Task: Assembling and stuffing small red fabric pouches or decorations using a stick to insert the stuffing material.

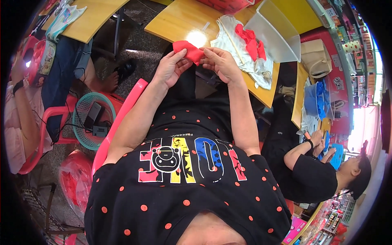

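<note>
**Two hands pinching a piece of red cloth above a wooden table edge**

Both hands meet at about 12 o'clock from the wearer's chest. The left hand (169, 67) and the right hand (220, 63) are each closed in a pinch, thumbs and fingertips gripping opposite ends of a small red cloth piece (188, 51). The cloth is soft, matte and creased, folded into a rough wedge; it hangs between the hands, just at the near edge of the table.

The table (175, 20) is smooth, yellow-toned wood with a rounded corner and a bright glare spot just beyond the cloth. On it, at about 1 o'clock from the hands, lies a white fabric bundle (228, 38), crumpled, with more red fabric pieces (250, 41) on top. Beside that stands a translucent white plastic bin (277, 30), rigid and angular.

At 9 o'clock from the wearer, a teal perforated plastic basket (87, 122) sits on a red plastic stool (118, 102); it holds dark, boxy devices with cables. A second person (310, 171) in black is seated at 3 o'clock, hands over blue material. The floor is grey and mottled. At the far right, coloured packages line shelves; their printing is too small to make out.
</note>
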Demonstrator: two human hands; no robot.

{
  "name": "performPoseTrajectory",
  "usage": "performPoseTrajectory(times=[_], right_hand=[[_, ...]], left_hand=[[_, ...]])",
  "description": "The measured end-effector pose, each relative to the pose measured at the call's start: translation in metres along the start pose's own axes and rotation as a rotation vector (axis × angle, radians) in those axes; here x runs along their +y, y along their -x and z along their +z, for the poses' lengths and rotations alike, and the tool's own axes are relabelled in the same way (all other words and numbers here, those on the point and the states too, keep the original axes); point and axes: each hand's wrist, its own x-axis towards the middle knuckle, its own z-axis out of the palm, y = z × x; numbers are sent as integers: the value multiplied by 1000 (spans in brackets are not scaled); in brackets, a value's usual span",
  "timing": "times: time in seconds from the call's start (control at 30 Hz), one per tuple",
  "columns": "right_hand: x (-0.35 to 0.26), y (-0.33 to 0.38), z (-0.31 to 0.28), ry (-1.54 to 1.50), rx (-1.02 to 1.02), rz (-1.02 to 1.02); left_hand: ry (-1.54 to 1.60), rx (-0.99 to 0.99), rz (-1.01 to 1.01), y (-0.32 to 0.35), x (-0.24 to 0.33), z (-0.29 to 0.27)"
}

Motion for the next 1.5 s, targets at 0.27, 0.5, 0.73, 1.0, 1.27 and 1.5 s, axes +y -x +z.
performPoseTrajectory(times=[0.27,0.5,0.73,1.0,1.27,1.5], right_hand=[[25,23,-6,160,55,-42],[21,47,-14,250,97,-114],[18,62,-14,588,139,-273],[12,63,-10,556,173,-314],[-5,31,-47,267,95,-250],[16,28,-18,96,283,-236]], left_hand=[[-119,-10,-63,7,-4,12],[-263,-126,18,14,-8,26],[-598,-272,113,26,-8,37],[-667,-345,139,23,-8,35],[-323,-195,4,12,-3,19],[-197,-230,-149,14,-8,26]])
